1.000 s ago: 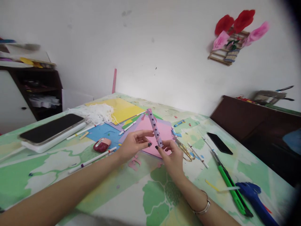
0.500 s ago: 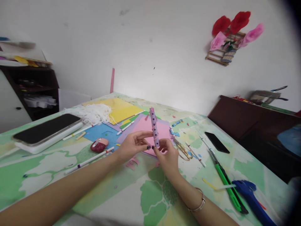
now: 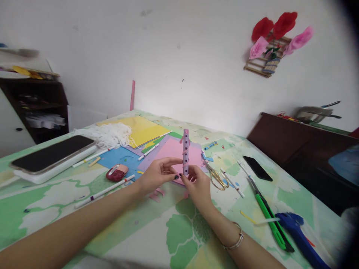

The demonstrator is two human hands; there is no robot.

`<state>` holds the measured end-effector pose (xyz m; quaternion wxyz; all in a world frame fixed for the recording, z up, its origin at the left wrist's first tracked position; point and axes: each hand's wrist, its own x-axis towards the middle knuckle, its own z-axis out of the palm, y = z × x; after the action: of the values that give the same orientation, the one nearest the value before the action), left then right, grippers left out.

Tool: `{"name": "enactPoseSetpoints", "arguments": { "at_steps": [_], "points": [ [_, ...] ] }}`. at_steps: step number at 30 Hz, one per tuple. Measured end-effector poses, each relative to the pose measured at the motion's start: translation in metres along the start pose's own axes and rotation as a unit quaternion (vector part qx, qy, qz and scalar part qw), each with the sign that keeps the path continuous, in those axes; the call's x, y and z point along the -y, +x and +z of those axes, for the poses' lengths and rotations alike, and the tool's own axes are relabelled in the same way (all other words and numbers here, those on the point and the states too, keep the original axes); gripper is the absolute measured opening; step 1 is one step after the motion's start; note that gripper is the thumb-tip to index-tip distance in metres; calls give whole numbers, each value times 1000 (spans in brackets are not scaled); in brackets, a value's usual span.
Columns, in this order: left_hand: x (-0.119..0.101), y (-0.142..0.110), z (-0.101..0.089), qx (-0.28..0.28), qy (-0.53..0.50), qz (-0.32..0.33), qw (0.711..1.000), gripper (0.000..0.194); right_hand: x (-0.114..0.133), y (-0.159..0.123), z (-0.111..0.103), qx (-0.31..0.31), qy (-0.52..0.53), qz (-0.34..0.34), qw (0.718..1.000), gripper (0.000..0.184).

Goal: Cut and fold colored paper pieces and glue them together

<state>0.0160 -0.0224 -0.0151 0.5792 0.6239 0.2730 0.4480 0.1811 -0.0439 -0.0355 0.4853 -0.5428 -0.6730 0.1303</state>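
Observation:
Between my two hands a thin purple paper tube (image 3: 186, 149) with dark dots stands nearly upright, pink strips wound about it. My right hand (image 3: 198, 184) is closed around its lower end, thumb in front. My left hand (image 3: 160, 173) comes in from the left, fingers closed in toward the tube near its base; a small pink bit shows by the thumbs. Behind the tube lie pink paper (image 3: 167, 151) and purple sheets. Pink scraps (image 3: 157, 194) lie below my left hand. Gold-handled scissors (image 3: 218, 178) rest just right of my right hand.
On the right are a green cutter (image 3: 270, 218), a blue glue gun (image 3: 298, 235) and a black phone (image 3: 257, 168). On the left are a large phone (image 3: 53, 153) on a white box, white yarn (image 3: 109, 134), a dark red case (image 3: 117, 172) and several white marker pens (image 3: 105, 191).
The tube has tipped from a slight lean to nearly upright, its top shifting right. Both hands keep about the same places; the whole view has shifted slightly.

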Motion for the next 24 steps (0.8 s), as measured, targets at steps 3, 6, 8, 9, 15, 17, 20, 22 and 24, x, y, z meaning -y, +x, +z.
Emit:
{"name": "enactPoseSetpoints", "arguments": {
  "at_steps": [3,6,8,9,15,17,20,22,24],
  "points": [
    [-2,-1,1,-2,-1,-5,1000,48,1,0,0,1,-3,3,1000,13],
    [-2,-1,1,4,4,-8,1000,48,2,0,0,8,-8,7,1000,14],
    [-3,-1,2,9,12,-9,1000,48,3,0,-1,12,-8,9,1000,14],
    [-3,-1,2,10,16,-9,1000,48,3,0,-1,13,-7,9,1000,13],
    [-1,-1,2,9,37,-26,999,46,2,1,0,19,-11,11,1000,16],
    [1,-1,2,10,44,-32,998,45,1,1,1,24,-13,11,1000,16],
    [3,-1,2,21,49,-33,998,43,0,1,1,36,-19,15,999,14],
    [4,-1,2,26,53,-25,998,39,0,1,2,46,-24,20,998,12],
    [5,-1,2,21,68,-35,997,35,-1,1,2,57,-30,21,998,9]
  ]
}}
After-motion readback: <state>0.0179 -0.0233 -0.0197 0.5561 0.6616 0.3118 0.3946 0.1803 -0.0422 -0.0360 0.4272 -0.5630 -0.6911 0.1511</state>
